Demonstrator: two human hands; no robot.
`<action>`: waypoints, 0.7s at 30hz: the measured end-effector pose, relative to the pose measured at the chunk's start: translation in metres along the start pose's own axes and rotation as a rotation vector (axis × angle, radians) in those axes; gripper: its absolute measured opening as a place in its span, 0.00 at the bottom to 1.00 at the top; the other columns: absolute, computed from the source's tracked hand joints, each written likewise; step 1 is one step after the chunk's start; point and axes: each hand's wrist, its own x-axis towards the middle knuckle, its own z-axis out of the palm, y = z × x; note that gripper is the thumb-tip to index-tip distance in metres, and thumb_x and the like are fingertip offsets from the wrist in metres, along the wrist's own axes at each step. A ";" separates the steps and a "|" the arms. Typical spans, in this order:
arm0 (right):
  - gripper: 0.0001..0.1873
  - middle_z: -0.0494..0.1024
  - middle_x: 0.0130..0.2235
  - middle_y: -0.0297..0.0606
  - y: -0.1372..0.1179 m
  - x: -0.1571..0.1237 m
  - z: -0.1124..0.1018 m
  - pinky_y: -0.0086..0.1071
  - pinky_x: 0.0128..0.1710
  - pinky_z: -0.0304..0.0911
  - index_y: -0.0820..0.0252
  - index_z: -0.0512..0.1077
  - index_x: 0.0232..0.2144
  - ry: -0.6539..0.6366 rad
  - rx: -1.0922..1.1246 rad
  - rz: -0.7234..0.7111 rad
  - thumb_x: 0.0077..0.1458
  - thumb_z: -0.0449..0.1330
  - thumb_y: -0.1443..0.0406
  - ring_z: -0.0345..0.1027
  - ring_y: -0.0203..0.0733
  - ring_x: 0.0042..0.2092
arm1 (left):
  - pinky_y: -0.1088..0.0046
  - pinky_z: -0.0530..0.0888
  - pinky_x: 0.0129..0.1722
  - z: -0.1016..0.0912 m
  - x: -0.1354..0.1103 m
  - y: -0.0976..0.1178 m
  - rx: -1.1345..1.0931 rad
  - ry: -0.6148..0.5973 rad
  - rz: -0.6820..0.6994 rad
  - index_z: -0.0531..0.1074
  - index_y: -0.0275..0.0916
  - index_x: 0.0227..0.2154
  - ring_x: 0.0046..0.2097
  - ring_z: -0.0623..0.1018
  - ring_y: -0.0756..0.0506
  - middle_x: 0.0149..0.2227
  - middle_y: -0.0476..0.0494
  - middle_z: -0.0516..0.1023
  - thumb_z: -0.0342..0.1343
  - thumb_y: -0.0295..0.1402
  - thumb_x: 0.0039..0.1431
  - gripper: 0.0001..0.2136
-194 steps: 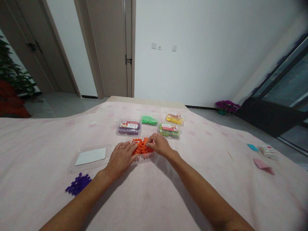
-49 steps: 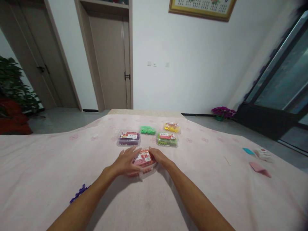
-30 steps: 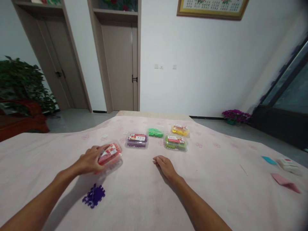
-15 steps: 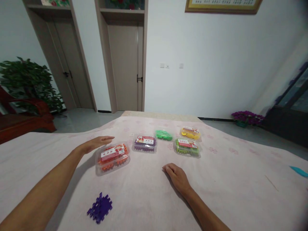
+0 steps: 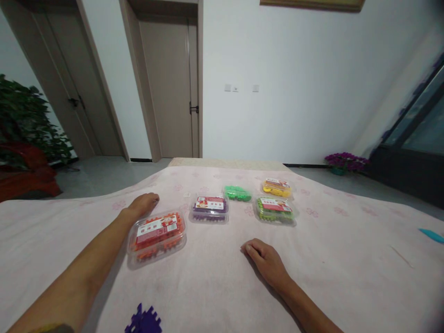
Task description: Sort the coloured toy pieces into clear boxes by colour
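A closed clear box of orange pieces point(image 5: 157, 236) lies on the pink cloth point(image 5: 215, 286) left of centre. My left hand point(image 5: 143, 205) rests beyond its far left corner, fingers bent down on the cloth, holding nothing. My right hand point(image 5: 266, 262) lies palm down to the right of the box, fingers loosely curled, empty. A purple interlocked piece point(image 5: 144, 320) sits at the bottom edge.
Further back stand a purple-filled box point(image 5: 209, 207), loose green pieces point(image 5: 237, 193), a green-filled box point(image 5: 274, 209) and a yellow-filled box point(image 5: 276, 187). A blue item point(image 5: 431, 235) lies at the far right. Doors, a plant point(image 5: 21, 125) and a flower pot point(image 5: 343, 163) are beyond.
The lid went onto the orange box, my left hand slid it left and let go. My left hand now rests past the box; my right hand stays on the cloth.
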 end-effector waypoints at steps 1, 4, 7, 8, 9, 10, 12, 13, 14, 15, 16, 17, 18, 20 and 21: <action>0.19 0.81 0.36 0.39 0.001 0.000 0.000 0.36 0.42 0.64 0.54 0.77 0.30 0.003 -0.006 0.002 0.62 0.50 0.54 0.73 0.46 0.39 | 0.63 0.69 0.52 -0.003 0.002 0.001 0.007 0.005 0.002 0.78 0.40 0.33 0.49 0.78 0.37 0.45 0.35 0.81 0.54 0.37 0.50 0.11; 0.19 0.81 0.36 0.40 0.004 0.002 0.002 0.36 0.42 0.64 0.53 0.77 0.30 0.012 -0.028 0.009 0.62 0.50 0.54 0.73 0.46 0.39 | 0.64 0.70 0.49 -0.014 0.016 0.010 0.004 0.031 0.006 0.77 0.39 0.34 0.47 0.78 0.37 0.42 0.37 0.81 0.54 0.34 0.48 0.11; 0.18 0.81 0.36 0.39 0.004 0.002 0.003 0.36 0.42 0.64 0.53 0.77 0.30 0.011 -0.040 0.014 0.62 0.51 0.55 0.73 0.46 0.39 | 0.68 0.72 0.44 -0.023 0.040 0.030 -0.040 0.009 0.027 0.78 0.39 0.36 0.43 0.79 0.40 0.38 0.41 0.82 0.55 0.34 0.48 0.13; 0.17 0.81 0.36 0.39 0.004 0.002 0.002 0.35 0.42 0.64 0.53 0.77 0.30 0.008 -0.042 0.016 0.62 0.51 0.55 0.73 0.46 0.39 | 0.69 0.73 0.41 -0.024 0.048 0.040 -0.062 -0.019 0.040 0.78 0.38 0.37 0.41 0.79 0.41 0.37 0.42 0.82 0.55 0.34 0.48 0.14; 0.17 0.81 0.36 0.38 0.004 0.002 0.002 0.35 0.42 0.64 0.53 0.77 0.30 0.008 -0.043 0.018 0.62 0.51 0.55 0.73 0.46 0.39 | 0.70 0.73 0.38 -0.023 0.057 0.050 -0.086 -0.051 0.053 0.78 0.38 0.40 0.38 0.80 0.42 0.36 0.42 0.82 0.55 0.34 0.49 0.15; 0.17 0.81 0.36 0.38 0.003 0.002 0.002 0.35 0.42 0.64 0.53 0.77 0.30 0.009 -0.042 0.021 0.62 0.51 0.55 0.73 0.46 0.39 | 0.72 0.74 0.36 -0.020 0.065 0.060 -0.109 -0.083 0.065 0.78 0.37 0.43 0.36 0.80 0.43 0.38 0.42 0.82 0.55 0.33 0.49 0.18; 0.16 0.81 0.36 0.38 0.003 0.002 0.002 0.35 0.42 0.63 0.52 0.77 0.31 0.008 -0.035 0.027 0.61 0.52 0.56 0.73 0.46 0.39 | 0.73 0.74 0.33 -0.009 0.079 0.081 -0.138 -0.138 0.080 0.75 0.38 0.50 0.35 0.80 0.45 0.44 0.41 0.81 0.58 0.31 0.49 0.22; 0.16 0.81 0.36 0.38 0.002 0.002 0.002 0.35 0.42 0.64 0.52 0.77 0.30 0.007 -0.031 0.030 0.61 0.52 0.56 0.73 0.46 0.39 | 0.73 0.74 0.33 -0.002 0.084 0.091 -0.141 -0.162 0.081 0.75 0.39 0.51 0.34 0.80 0.46 0.47 0.40 0.80 0.59 0.29 0.49 0.23; 0.16 0.81 0.36 0.39 0.002 0.001 0.002 0.35 0.41 0.64 0.52 0.77 0.30 0.005 -0.027 0.032 0.61 0.52 0.56 0.73 0.46 0.39 | 0.73 0.75 0.33 0.005 0.088 0.099 -0.137 -0.185 0.076 0.74 0.39 0.52 0.35 0.79 0.47 0.49 0.39 0.79 0.61 0.28 0.50 0.23; 0.16 0.81 0.36 0.39 0.002 0.001 0.001 0.35 0.41 0.64 0.52 0.77 0.30 0.003 -0.025 0.033 0.61 0.52 0.56 0.73 0.46 0.39 | 0.72 0.76 0.34 0.013 0.091 0.106 -0.129 -0.207 0.066 0.74 0.39 0.51 0.36 0.79 0.47 0.51 0.39 0.77 0.62 0.28 0.51 0.22; 0.16 0.81 0.36 0.38 0.002 0.001 0.001 0.35 0.41 0.64 0.52 0.77 0.30 0.003 -0.024 0.033 0.61 0.53 0.56 0.73 0.46 0.39 | 0.70 0.76 0.36 0.020 0.093 0.111 -0.119 -0.224 0.052 0.74 0.38 0.51 0.38 0.79 0.46 0.51 0.39 0.77 0.62 0.30 0.54 0.19; 0.16 0.81 0.36 0.38 0.002 0.001 0.001 0.35 0.41 0.63 0.52 0.77 0.30 0.003 -0.025 0.032 0.61 0.53 0.56 0.73 0.46 0.39 | 0.67 0.77 0.39 0.026 0.094 0.115 -0.109 -0.238 0.034 0.74 0.37 0.50 0.40 0.79 0.46 0.50 0.39 0.76 0.61 0.31 0.58 0.16; 0.15 0.81 0.36 0.38 0.001 0.001 0.001 0.34 0.41 0.63 0.52 0.77 0.31 0.004 -0.027 0.029 0.61 0.53 0.56 0.73 0.45 0.39 | 0.65 0.77 0.41 0.031 0.093 0.117 -0.101 -0.249 0.012 0.73 0.37 0.49 0.43 0.78 0.45 0.50 0.39 0.76 0.60 0.33 0.61 0.15; 0.15 0.80 0.36 0.37 0.001 0.001 0.001 0.34 0.41 0.63 0.53 0.77 0.31 0.009 -0.038 0.020 0.62 0.53 0.57 0.73 0.44 0.39 | 0.62 0.77 0.43 0.037 0.090 0.119 -0.094 -0.266 -0.037 0.72 0.36 0.49 0.45 0.77 0.45 0.49 0.40 0.76 0.57 0.36 0.64 0.14; 0.15 0.80 0.36 0.37 0.001 0.001 0.002 0.33 0.41 0.62 0.53 0.77 0.31 0.012 -0.043 0.016 0.62 0.53 0.57 0.73 0.44 0.39 | 0.62 0.77 0.43 0.037 0.087 0.120 -0.096 -0.271 -0.061 0.72 0.36 0.49 0.45 0.78 0.45 0.48 0.40 0.76 0.57 0.37 0.65 0.14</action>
